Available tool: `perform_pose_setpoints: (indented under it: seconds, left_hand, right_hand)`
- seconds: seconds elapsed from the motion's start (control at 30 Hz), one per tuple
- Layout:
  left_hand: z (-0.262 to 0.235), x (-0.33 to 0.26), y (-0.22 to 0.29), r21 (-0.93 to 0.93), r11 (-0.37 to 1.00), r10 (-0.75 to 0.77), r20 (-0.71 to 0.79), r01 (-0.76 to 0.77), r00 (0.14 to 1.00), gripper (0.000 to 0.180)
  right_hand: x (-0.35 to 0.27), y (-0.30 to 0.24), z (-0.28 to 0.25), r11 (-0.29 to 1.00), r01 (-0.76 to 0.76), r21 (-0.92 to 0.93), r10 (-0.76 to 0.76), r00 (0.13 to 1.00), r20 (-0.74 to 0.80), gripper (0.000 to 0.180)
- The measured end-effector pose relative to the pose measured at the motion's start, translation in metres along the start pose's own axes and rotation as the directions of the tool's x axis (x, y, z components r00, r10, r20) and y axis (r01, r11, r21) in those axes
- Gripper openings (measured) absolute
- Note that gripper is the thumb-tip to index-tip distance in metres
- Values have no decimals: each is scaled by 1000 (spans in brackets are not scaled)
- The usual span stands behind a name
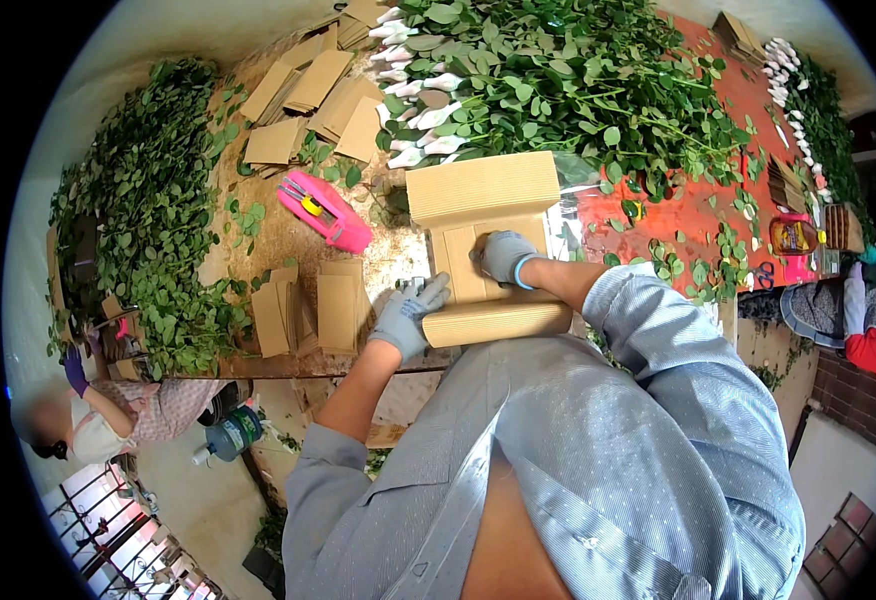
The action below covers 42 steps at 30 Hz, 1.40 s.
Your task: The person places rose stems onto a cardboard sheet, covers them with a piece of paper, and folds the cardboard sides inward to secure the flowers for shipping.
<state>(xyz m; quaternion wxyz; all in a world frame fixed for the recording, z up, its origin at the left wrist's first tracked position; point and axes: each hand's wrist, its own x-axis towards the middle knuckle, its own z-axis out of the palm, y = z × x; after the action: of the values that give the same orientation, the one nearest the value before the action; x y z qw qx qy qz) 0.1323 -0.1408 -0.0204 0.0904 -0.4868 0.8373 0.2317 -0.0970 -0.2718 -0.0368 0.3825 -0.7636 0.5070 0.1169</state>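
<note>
A corrugated cardboard wrap (483, 187) lies in front of me, with its far flap raised and its near flap (498, 324) folded up by my waist. Flat cardboard (455, 262) covers its middle. My right hand (508, 260), in a grey glove, presses down there with curled fingers; what they hold, if anything, is hidden. At the wrap's left edge is my left hand (408, 317), also gloved, its fingers stretched out and touching the cardboard. A small metal piece (413, 284) shows just beyond those fingers.
Leafy stems with white-wrapped heads (428, 115) are piled at the far side. Cardboard pieces (318, 80) and a pink stapler-like tool (325, 211) lie left, near upright cardboard sheets (338, 307). Co-workers stand at far left (108, 415) and far right (863, 310).
</note>
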Motion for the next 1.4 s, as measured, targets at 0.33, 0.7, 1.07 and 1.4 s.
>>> perform_pose_setpoints:
  seconds: [0.33, 0.7, 1.07, 1.4]
  left_hand:
    - [-19, 11, -31, -352, 931, 72, -73, -93, 995, 49]
    - [-74, 73, 31, -96, 983, -107, 381, 154, 919, 51]
    - [-68, 65, 30, -79, 986, -112, 324, 145, 940, 52]
    - [-70, 63, 30, -122, 967, -166, 368, 224, 915, 54]
  right_hand:
    - [-20, -10, -18, 996, 19, -89, -21, 1000, -21, 39]
    - [-15, -16, -20, 901, 233, -367, -273, 960, -61, 30]
    - [-12, 93, -169, 926, 94, -365, -333, 656, -677, 26]
    - [16, 112, -185, 575, -166, -801, -349, 836, -424, 23]
